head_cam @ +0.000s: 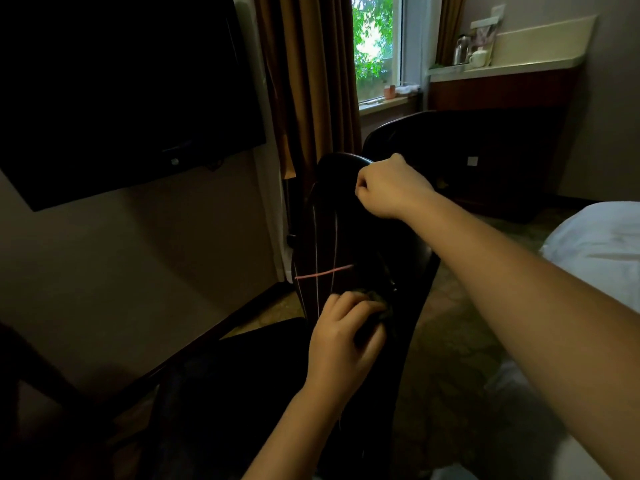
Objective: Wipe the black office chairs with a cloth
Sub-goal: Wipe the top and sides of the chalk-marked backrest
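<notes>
A black office chair (349, 237) stands in front of me with its backrest towards me; thin pale lines and a pink band cross the back. My right hand (389, 187) grips the top edge of the backrest, fingers curled over it. Lower down, my left hand (341, 336) holds a dark crumpled cloth (375, 306) against the back of the chair. A second black chair (460, 147) stands behind it, nearer the window.
A dark television (114, 91) hangs on the left wall. Brown curtains (308, 81) flank a window (375, 46). A counter (509, 69) with a kettle and a cup is at back right. A white bed (595, 247) fills the right edge. Patterned floor lies below.
</notes>
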Tool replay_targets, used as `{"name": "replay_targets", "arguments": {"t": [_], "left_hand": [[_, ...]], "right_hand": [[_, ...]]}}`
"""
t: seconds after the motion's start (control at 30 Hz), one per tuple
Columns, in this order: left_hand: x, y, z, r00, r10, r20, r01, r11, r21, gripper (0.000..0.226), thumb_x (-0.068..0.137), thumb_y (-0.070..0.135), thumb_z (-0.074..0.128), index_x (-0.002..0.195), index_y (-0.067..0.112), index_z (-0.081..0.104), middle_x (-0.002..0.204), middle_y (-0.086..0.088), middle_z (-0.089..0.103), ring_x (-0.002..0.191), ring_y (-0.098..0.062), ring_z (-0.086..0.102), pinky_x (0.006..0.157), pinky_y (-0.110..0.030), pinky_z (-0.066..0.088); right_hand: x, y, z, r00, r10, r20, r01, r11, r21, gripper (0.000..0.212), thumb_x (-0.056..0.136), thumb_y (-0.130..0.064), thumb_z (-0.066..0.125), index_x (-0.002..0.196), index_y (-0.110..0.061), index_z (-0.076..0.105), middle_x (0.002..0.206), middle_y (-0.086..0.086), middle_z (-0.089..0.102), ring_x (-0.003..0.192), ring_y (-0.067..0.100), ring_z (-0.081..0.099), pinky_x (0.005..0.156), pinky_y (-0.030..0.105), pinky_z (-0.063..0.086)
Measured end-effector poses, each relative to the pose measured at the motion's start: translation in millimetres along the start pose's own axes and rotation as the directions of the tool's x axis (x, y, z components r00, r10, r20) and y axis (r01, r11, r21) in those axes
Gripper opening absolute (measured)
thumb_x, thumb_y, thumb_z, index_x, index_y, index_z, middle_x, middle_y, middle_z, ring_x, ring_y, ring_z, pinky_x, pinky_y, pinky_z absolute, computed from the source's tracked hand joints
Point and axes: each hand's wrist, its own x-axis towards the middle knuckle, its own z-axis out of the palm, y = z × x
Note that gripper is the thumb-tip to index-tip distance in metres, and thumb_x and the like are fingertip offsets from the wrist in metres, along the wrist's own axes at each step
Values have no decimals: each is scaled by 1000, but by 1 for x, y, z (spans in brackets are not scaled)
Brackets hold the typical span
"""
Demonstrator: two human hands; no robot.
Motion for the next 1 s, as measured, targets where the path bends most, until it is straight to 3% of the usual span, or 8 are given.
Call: {"name": "replay_targets", "arguments": {"t": [0.17,0.27,0.33,0.43,0.6,0.77,1.0], "left_hand": [[-6,12,4,971,-220,-97,197,960,-199,20,85,35,53,99,29,66,100,20,57,99,-3,56,83,-22,49],[8,23,0,954,-254,-160,207,942,-262,17,86,27,57,99,28,67,97,19,63,98,-1,57,84,-18,48],[21,31,0,959,-227,-168,185,955,-234,18,87,17,62,101,24,70,98,15,65,100,1,56,86,-11,43],[30,38,1,970,-179,-164,155,976,-150,23,86,24,57,105,19,70,102,10,66,103,0,54,89,-10,40],[16,31,5,983,-121,-141,121,993,-13,32,84,25,56,115,19,64,108,6,64,103,-9,57,87,-30,51],[-5,18,10,983,-131,-125,147,981,123,37,77,10,74,113,18,66,107,4,66,99,-12,60,83,-34,51],[-15,19,3,968,-236,-88,245,964,101,33,82,13,70,113,20,65,107,8,64,101,-10,56,87,-36,50]], "right_hand": [[3,1,0,1000,-20,4,20,1000,5,24,99,-23,43,109,-15,63,118,14,50,113,27,43,74,38,45],[4,2,1,1000,-25,-1,25,1000,5,24,99,-22,43,109,-15,64,116,13,51,118,27,41,74,37,44],[5,3,1,1000,-23,-1,23,1000,9,24,98,-22,43,109,-15,64,115,14,53,120,27,40,73,37,43],[7,4,2,1000,-28,4,28,1000,9,26,99,-22,42,110,-14,64,113,14,54,123,28,37,73,37,42],[10,6,4,999,-31,-9,31,1000,3,26,98,-22,42,112,-15,63,117,16,55,123,29,38,77,40,48],[13,8,7,999,-47,-15,46,999,-14,26,97,-24,43,110,-16,64,115,15,56,119,29,41,76,39,46],[0,4,0,987,-119,-110,126,990,56,25,95,-24,45,103,-19,68,102,4,64,92,24,60,76,35,50]]}}
